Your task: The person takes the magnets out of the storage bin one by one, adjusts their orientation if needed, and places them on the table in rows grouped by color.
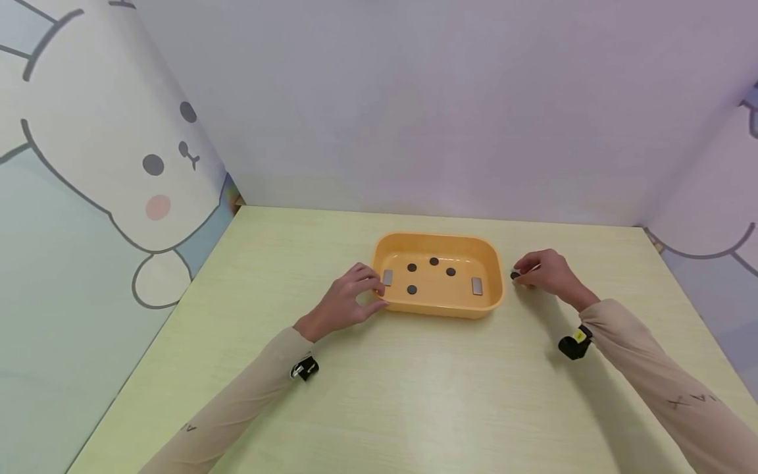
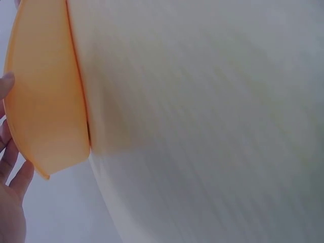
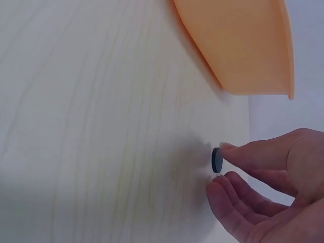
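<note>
A shallow orange plastic tray (image 1: 438, 308) sits on the table, with several small black discs (image 1: 412, 289) lying inside. My left hand (image 1: 349, 296) holds its left end at the rim, thumb along the near side and fingers over the edge. In the left wrist view those fingertips show against the tray's outer wall (image 2: 48, 91). To the right of the tray, my right hand (image 1: 547, 271) pinches another black disc (image 3: 217, 160) between thumb and fingertips, just above the table.
Two grey rectangular pieces lie in the tray, one near the left end (image 1: 387, 277) and one near the right end (image 1: 476, 286). A pale wood-grain table (image 1: 414, 395) carries everything. A plain wall (image 1: 414, 118) rises behind it, with printed cartoon panels (image 1: 106, 171) at the sides.
</note>
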